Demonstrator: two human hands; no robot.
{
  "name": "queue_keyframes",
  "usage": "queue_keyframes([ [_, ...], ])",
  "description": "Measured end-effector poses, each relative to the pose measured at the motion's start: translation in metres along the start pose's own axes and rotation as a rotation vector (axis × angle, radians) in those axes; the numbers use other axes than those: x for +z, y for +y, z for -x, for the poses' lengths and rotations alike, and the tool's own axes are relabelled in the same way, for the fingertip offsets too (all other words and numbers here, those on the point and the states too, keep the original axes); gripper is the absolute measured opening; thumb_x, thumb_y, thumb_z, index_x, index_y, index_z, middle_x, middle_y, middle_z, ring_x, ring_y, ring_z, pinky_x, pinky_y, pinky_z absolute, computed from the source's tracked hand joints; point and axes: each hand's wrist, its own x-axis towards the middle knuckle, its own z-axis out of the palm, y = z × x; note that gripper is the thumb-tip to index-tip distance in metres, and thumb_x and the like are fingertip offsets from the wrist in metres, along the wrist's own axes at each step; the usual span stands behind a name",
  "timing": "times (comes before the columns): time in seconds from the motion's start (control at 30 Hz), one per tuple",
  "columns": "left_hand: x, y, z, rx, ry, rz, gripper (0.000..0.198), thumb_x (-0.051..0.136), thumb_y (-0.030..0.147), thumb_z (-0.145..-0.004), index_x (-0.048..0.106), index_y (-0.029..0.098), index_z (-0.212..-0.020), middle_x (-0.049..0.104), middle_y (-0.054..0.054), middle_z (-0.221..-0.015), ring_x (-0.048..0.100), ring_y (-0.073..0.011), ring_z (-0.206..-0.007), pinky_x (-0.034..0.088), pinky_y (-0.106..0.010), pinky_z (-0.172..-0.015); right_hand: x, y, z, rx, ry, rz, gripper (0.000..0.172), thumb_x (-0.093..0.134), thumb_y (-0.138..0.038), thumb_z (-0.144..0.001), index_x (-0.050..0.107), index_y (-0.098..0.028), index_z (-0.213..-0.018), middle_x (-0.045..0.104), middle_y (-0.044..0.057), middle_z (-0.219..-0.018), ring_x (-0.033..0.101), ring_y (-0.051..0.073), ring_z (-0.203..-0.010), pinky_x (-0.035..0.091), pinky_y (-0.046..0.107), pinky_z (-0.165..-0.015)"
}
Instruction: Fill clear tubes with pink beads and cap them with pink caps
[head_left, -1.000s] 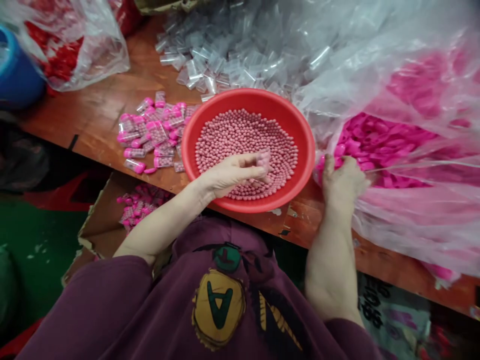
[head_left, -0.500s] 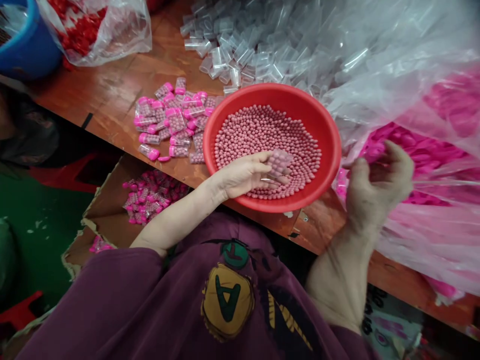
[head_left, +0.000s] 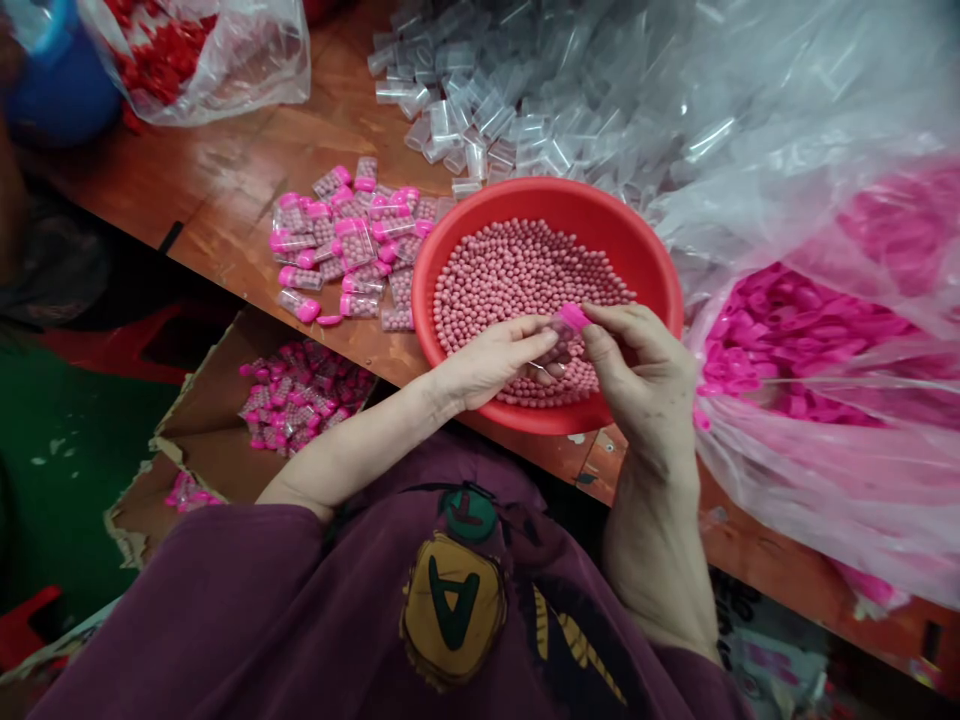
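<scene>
A red bowl [head_left: 547, 195] of small pink beads [head_left: 510, 275] stands at the table's front edge. Over its near part, my left hand [head_left: 517, 355] holds a small clear container [head_left: 553, 345] between thumb and fingers. My right hand [head_left: 641, 360] pinches a bright pink cap [head_left: 573, 317] at the container's upper end. How far the cap is seated cannot be made out. Left of the bowl lies a pile of bead-filled containers with pink caps [head_left: 352, 240].
Clear containers [head_left: 480, 110] are heaped behind the bowl. An open plastic bag of pink caps [head_left: 795, 330] lies at the right. A cardboard box [head_left: 217, 400] with filled containers is below the table edge. Red pieces [head_left: 161, 60] and a blue bucket [head_left: 60, 90] are back left.
My right hand has moved left from the bag of caps to my left hand, bringing a pink cap against the container. My left hand stays over the bowl.
</scene>
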Motion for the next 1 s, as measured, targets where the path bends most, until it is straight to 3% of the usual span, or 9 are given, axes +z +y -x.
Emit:
queue_keyframes([
  [0.17,0.005,0.001,0.001,0.025,0.063,-0.012,0.027,0.085,0.037,-0.102,0.075,0.014,-0.111,0.072,-0.002,-0.096,0.066,-0.0096,-0.079,0.049,-0.024,-0.070,0.008,0.000,0.005,-0.008,0.035,0.088,0.019,0.074,-0.033,-0.108,0.088,-0.031,-0.121,0.084,0.006,-0.112,0.082,0.025,-0.102,0.070,0.045,-0.092],
  [0.33,0.010,-0.001,0.001,0.050,0.165,-0.041,0.011,0.066,0.023,-0.112,0.069,0.015,-0.104,0.068,0.001,-0.090,0.061,-0.0062,-0.070,0.046,-0.021,-0.066,0.021,0.001,0.016,-0.177,0.084,0.296,0.027,0.064,-0.028,-0.114,0.086,-0.026,-0.131,0.084,0.011,-0.118,0.082,0.026,-0.107,0.071,0.044,-0.094],
  [0.5,0.012,0.003,0.004,0.102,0.185,-0.051,0.009,0.071,0.023,-0.109,0.067,0.016,-0.105,0.063,0.004,-0.082,0.056,-0.0051,-0.065,0.045,-0.020,-0.064,0.016,-0.001,0.017,-0.226,-0.012,0.345,0.033,0.057,-0.032,-0.117,0.082,-0.024,-0.137,0.083,0.014,-0.125,0.081,0.028,-0.114,0.069,0.048,-0.100],
  [0.57,0.011,0.004,0.006,0.109,0.137,-0.055,0.018,0.079,0.030,-0.105,0.067,0.016,-0.107,0.063,0.005,-0.082,0.055,-0.0051,-0.063,0.042,-0.020,-0.060,0.010,-0.001,0.010,-0.162,-0.030,0.240,0.034,0.058,-0.045,-0.117,0.085,-0.027,-0.126,0.083,0.012,-0.115,0.079,0.026,-0.103,0.068,0.046,-0.092],
  [0.63,0.010,0.005,0.008,0.083,0.056,-0.093,0.032,0.088,0.040,-0.097,0.068,0.017,-0.106,0.064,0.005,-0.081,0.052,-0.0053,-0.060,0.038,-0.021,-0.056,0.009,-0.001,-0.001,-0.024,0.060,0.020,0.048,0.051,-0.061,-0.118,0.085,-0.028,-0.118,0.078,0.007,-0.097,0.070,0.021,-0.078,0.062,0.040,-0.074],
  [0.7,0.009,0.004,0.010,0.041,-0.032,-0.166,0.041,0.094,0.047,-0.091,0.069,0.016,-0.104,0.063,0.005,-0.076,0.050,-0.0062,-0.059,0.036,-0.023,-0.055,0.014,-0.002,-0.012,0.144,0.110,-0.228,0.063,0.040,-0.074,-0.116,0.082,-0.028,-0.124,0.074,0.004,-0.087,0.059,0.018,-0.064,0.055,0.036,-0.064],
  [0.87,0.007,0.005,0.012,0.025,-0.101,-0.309,0.042,0.091,0.052,-0.092,0.069,0.017,-0.099,0.058,0.006,-0.066,0.050,-0.0083,-0.057,0.038,-0.025,-0.057,0.041,-0.009,-0.026,0.499,-0.199,-0.602,0.092,0.023,-0.099,-0.103,0.068,-0.028,-0.142,0.080,0.007,-0.097,0.075,0.023,-0.085,0.063,0.038,-0.076],
  [1.0,0.005,0.009,0.012,0.022,-0.117,-0.448,0.020,0.080,0.031,-0.100,0.068,0.016,-0.093,0.057,0.004,-0.068,0.051,-0.0091,-0.060,0.041,-0.026,-0.060,0.041,-0.012,-0.020,0.567,-0.360,-0.630,0.086,0.031,-0.093,-0.107,0.062,-0.032,-0.159,0.082,0.006,-0.107,0.077,0.023,-0.086,0.067,0.041,-0.076],
])
